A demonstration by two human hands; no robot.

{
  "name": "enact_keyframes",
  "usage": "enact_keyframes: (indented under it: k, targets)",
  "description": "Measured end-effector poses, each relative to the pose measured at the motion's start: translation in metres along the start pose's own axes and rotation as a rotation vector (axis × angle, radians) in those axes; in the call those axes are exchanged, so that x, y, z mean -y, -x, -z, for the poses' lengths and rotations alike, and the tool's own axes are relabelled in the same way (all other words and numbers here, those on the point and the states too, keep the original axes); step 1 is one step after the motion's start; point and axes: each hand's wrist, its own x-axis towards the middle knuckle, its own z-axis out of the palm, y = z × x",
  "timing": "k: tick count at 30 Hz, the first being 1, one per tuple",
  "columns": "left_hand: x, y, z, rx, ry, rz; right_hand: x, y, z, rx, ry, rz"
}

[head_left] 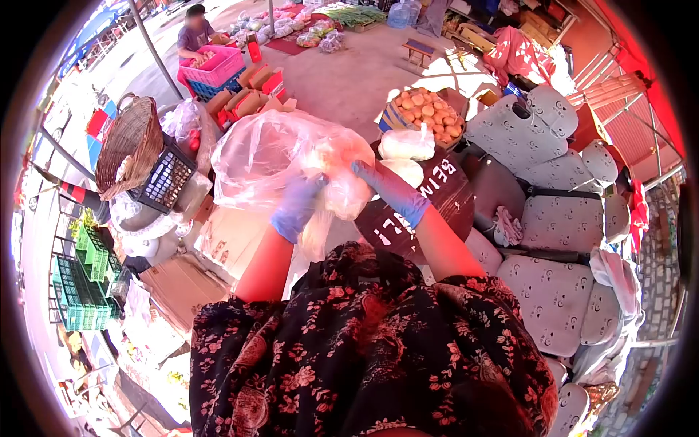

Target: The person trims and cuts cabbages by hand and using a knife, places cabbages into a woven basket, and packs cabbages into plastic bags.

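Note:
A large clear plastic bag (255,156) spreads out in front of me, puffed out to the left and bunched between my hands. Pale peach-coloured contents show through its bunched part, too blurred to name. My left hand (298,207), in a blue glove and smeared by motion, is closed on the bag's lower side. From the right, my right hand (397,193), also blue-gloved, grips the gathered plastic with its fingertips. Just beyond that hand, a roll of white plastic bags (408,144) lies by a dark round table (386,226) with white lettering.
A box of round orange-yellow fruit (429,113) stands ahead. Grey patterned seats (557,222) line the right side. To the left are a wicker basket (131,146), a black crate (166,178) and green crates (80,288). A person (195,36) sits behind a pink crate (215,67).

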Motion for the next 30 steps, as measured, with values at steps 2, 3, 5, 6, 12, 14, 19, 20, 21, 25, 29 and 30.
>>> enact_keyframes:
  k: [2,3,5,6,12,14,19,20,21,25,29,30]
  targets:
    - [0.009,0.005,0.003,-0.028,0.403,0.014,0.006,0.0,0.005,-0.023,0.085,0.05]
    - [0.013,0.009,0.009,0.024,0.462,0.001,0.028,0.001,0.009,-0.065,0.071,0.011]
    - [0.036,0.012,0.025,0.097,0.332,-0.061,0.033,-0.012,0.014,-0.084,0.008,-0.04]
    - [0.057,0.005,0.036,0.122,0.14,-0.114,0.039,-0.017,0.013,-0.067,0.019,-0.082]
    - [0.072,0.01,0.018,0.241,0.565,0.101,0.016,-0.047,-0.002,-0.198,-0.354,-0.102]
    - [0.077,0.01,0.013,0.237,0.766,0.1,0.002,-0.049,-0.005,-0.45,-0.605,0.074]
    - [0.073,-0.001,0.01,0.152,0.824,0.066,-0.008,-0.044,-0.014,-0.542,-0.674,0.352]
    - [0.071,-0.005,0.009,0.142,0.825,0.056,-0.007,-0.046,-0.013,-0.531,-0.674,0.405]
    - [0.071,-0.008,0.008,0.131,0.819,0.044,0.0,-0.046,-0.013,-0.521,-0.674,0.459]
    - [0.074,-0.02,-0.003,0.115,0.798,0.014,0.003,-0.05,-0.007,-0.609,-0.627,0.609]
    - [0.078,-0.024,-0.012,0.123,0.787,0.0,0.021,-0.034,-0.018,-0.63,-0.528,0.66]
    - [0.078,-0.024,-0.013,0.122,0.785,0.001,0.022,-0.031,-0.021,-0.677,-0.491,0.65]
